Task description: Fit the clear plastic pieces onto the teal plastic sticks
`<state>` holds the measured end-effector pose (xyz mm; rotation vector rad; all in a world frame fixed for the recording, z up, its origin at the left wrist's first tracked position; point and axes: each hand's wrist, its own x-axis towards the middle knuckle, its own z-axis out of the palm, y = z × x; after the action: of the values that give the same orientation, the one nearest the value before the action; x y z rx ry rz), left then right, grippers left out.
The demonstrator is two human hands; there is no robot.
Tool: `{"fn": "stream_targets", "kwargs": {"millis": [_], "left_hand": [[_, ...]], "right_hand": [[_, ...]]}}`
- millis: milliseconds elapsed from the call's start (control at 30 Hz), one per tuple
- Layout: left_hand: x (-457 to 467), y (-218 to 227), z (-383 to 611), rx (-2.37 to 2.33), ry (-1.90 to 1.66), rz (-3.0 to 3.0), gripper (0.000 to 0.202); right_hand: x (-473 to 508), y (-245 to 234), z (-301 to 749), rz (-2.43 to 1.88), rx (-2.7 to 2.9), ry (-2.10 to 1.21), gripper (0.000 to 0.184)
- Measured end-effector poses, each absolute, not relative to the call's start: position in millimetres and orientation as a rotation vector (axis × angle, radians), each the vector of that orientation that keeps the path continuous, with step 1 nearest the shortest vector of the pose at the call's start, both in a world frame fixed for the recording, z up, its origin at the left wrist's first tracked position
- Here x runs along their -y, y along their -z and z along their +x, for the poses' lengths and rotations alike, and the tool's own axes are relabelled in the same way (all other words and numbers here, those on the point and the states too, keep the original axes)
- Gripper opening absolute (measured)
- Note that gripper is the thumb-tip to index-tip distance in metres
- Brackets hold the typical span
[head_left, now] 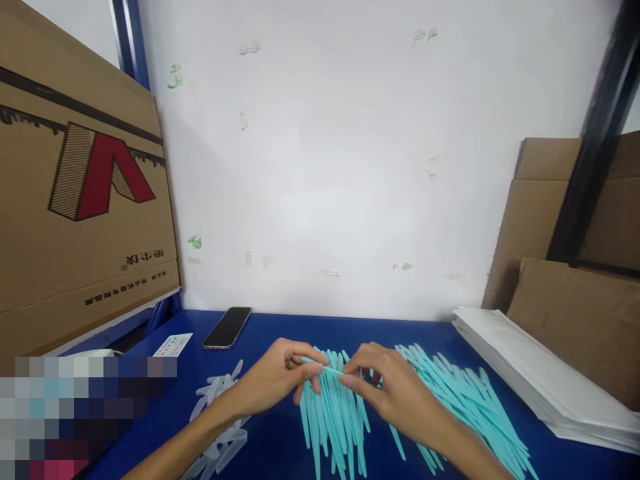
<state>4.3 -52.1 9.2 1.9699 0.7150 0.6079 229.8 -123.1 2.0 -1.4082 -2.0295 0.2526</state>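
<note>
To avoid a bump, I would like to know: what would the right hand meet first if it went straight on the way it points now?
Most likely the left hand, since the right hand points towards it along the stick held between them; exact depth is unclear from this one view.

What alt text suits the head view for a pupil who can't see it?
A person's left hand and right hand hold one slim turquoise stick above a turquoise pile on a blue table. Translucent pieces lie left, a second turquoise pile right, and a phone farther back.
</note>
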Motion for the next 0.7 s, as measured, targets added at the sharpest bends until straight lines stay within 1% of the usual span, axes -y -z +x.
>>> {"fn": "stream_targets", "kwargs": {"millis": [67, 167, 233, 300, 367, 433, 533, 700], "left_hand": [[48, -12, 0, -0.828, -0.619, 2.110, 0.044], [33, -17, -18, -1.155, -0.680, 2.580, 0.034], [21, -19, -34, -1.433, -0.498, 2.786, 0.031], [11, -19, -48, -1.708, -0.238, 2.783, 0.033], [5, -17, -59, -1.816, -0.125, 2.716, 0.029], [2, -15, -66, -1.882, -0.086, 2.650, 0.027], [1, -14, -70, -1.940, -0.067, 2.580, 0.031], [-1, -11, -68, -1.928, 0.023, 2.520, 0.034]], "right_hand": [[121, 0, 232, -1.471, 2.037, -0.144, 0.029], [113, 2, 243, -1.639, 1.990, -0.116, 0.029], [108, 3, 253, -1.762, 1.943, -0.146, 0.030], [104, 3, 262, -1.873, 1.902, -0.119, 0.031], [104, 3, 268, -2.000, 1.861, -0.039, 0.030], [105, 2, 270, -2.139, 1.831, 0.080, 0.028], [108, 4, 271, -2.273, 1.872, 0.225, 0.025], [108, 10, 270, -2.337, 2.035, 0.224, 0.025]]}}
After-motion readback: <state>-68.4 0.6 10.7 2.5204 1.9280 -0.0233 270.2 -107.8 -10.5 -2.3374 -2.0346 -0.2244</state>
